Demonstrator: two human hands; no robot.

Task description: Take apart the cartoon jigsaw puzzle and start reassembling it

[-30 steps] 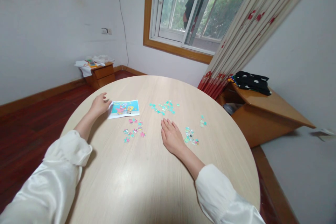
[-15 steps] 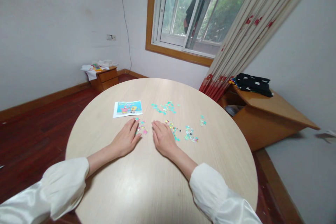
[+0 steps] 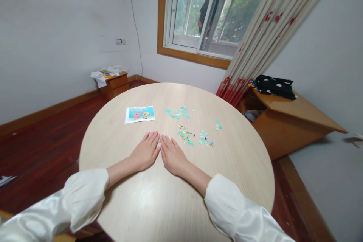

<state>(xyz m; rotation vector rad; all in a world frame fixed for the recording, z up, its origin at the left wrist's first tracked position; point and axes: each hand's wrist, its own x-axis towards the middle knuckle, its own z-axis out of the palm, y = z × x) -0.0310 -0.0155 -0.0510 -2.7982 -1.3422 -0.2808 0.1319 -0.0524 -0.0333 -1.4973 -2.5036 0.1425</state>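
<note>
Left hand [image 3: 145,152] lies palm down, flattened, fingers straight and together; right hand [image 3: 173,155] mirrors it, fingertips angled in so the two nearly meet. We see neither one pinching anything; what sits under the palms we can't tell. Small pink-and-teal puzzle-like pieces [image 3: 159,140] show between the fingers, mostly covered. We read the wedge of hands as a wall, keeping loose bits bunched instead of sliding over the smooth pale wood-grain round desk [image 3: 136,204].

Just right of the right hand: a loose cluster of yellow and teal pieces [image 3: 185,135]; beyond that, a white-and-teal pile [image 3: 204,138], and a small pale teal group [image 3: 217,126] farther out. Ahead of the right hand, a spread of flat teal pieces [image 3: 185,113]. We'd guess the piles are kept apart by colour. Ahead of the left hand, the rectangular printed cartoon paper [image 3: 140,114] lies flat and face up, likely so it can be looked at.

Versus half a second ago: we had a clear gap between the hands and pink bits showing in it; now the gap is almost closed, those bits are mostly hidden, and the left hand has come inward.
</note>
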